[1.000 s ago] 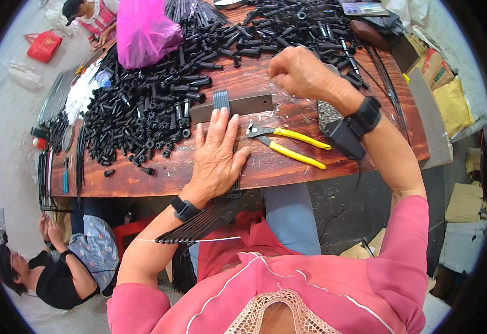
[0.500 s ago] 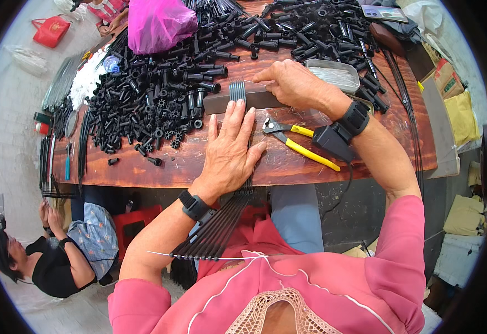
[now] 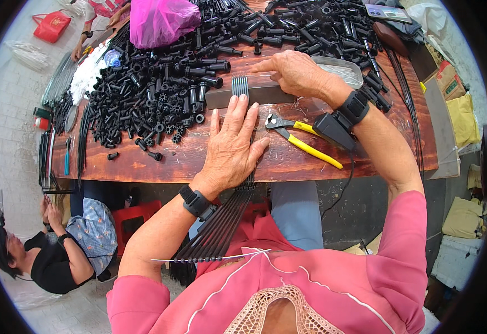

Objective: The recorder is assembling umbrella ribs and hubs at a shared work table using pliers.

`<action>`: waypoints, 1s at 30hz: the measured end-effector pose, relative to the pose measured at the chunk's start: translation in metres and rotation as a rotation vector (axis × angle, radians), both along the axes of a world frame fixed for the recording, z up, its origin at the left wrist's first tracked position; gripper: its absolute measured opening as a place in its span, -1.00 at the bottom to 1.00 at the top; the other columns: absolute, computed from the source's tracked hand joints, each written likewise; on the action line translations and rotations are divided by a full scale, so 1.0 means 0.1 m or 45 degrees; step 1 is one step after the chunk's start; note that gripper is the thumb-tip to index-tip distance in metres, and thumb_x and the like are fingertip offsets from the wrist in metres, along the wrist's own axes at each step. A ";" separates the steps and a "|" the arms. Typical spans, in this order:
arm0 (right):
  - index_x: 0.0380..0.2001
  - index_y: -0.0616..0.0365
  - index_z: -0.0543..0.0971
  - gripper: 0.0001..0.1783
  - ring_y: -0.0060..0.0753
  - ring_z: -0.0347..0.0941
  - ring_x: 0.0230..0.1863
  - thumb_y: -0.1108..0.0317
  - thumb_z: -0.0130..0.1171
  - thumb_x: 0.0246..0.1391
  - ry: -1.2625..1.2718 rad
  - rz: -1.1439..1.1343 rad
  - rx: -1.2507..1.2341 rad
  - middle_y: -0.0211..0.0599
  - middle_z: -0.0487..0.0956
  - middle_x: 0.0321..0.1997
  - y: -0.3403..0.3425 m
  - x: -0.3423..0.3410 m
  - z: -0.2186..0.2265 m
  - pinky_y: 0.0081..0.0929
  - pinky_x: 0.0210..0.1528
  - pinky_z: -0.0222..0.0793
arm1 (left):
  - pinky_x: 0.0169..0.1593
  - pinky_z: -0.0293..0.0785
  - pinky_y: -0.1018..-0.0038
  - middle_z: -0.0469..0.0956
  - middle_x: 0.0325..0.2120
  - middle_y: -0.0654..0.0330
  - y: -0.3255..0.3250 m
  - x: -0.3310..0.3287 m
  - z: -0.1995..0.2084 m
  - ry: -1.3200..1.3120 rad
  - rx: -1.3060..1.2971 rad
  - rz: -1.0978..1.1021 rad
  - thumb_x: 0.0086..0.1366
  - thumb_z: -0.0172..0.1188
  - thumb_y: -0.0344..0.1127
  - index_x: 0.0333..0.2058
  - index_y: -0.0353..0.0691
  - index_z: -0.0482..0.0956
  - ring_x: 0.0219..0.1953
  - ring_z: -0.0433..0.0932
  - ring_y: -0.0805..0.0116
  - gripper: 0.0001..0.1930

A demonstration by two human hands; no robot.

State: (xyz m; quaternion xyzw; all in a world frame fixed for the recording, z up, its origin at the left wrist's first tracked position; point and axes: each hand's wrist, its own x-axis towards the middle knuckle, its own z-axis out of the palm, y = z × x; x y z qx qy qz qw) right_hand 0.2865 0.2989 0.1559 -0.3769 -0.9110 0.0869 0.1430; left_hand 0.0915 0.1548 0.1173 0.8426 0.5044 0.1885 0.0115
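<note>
While the left hand (image 3: 229,153) lies flat, apparently steadying black rods (image 3: 222,225) across the bar (image 3: 271,94) ahead, whether the curled right hand (image 3: 298,72) holds anything is unclear.

"On the table (image 3: 171,164)?"
"One metal bar (image 3: 268,97); one pair of pliers (image 3: 313,151); one pink bag (image 3: 162,22); the wearer's two hands (image 3: 229,146); black tubes (image 3: 143,106), too many to count."
"Around it?"
"Two co-workers (image 3: 59,268); one red handbag (image 3: 53,26)."

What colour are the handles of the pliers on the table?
The pliers' handles are yellow, showing best in the head view.
</note>
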 end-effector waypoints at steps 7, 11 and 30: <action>0.17 -0.35 0.46 -0.26 -0.01 0.56 -0.18 0.59 0.04 -0.12 -0.174 0.045 0.172 -0.05 0.63 -0.25 -0.09 -0.01 0.07 -0.15 -0.18 0.49 | 0.37 -0.19 -0.02 0.09 0.31 -0.11 0.01 -0.01 -0.02 -0.031 0.043 -0.009 0.27 0.11 -0.05 0.28 -0.23 0.21 0.39 0.00 0.00 -0.33; 0.17 -0.38 0.45 -0.25 -0.02 0.56 -0.19 0.59 0.04 -0.11 -0.184 0.058 0.179 -0.08 0.62 -0.28 -0.08 0.02 0.06 -0.16 -0.19 0.49 | 0.39 -0.23 0.04 0.04 0.34 -0.09 -0.01 0.00 -0.01 -0.004 0.013 -0.004 0.30 0.09 -0.07 0.30 -0.22 0.17 0.41 -0.06 0.01 -0.33; 0.08 -0.27 0.54 -0.34 0.06 0.55 -0.19 0.58 0.00 -0.12 0.068 0.092 -0.036 0.01 0.62 -0.26 0.05 0.04 -0.11 -0.09 -0.16 0.46 | 0.39 -0.22 0.03 0.04 0.34 -0.10 0.00 0.00 0.00 -0.006 0.006 -0.007 0.32 0.07 -0.04 0.30 -0.22 0.18 0.41 -0.06 0.00 -0.34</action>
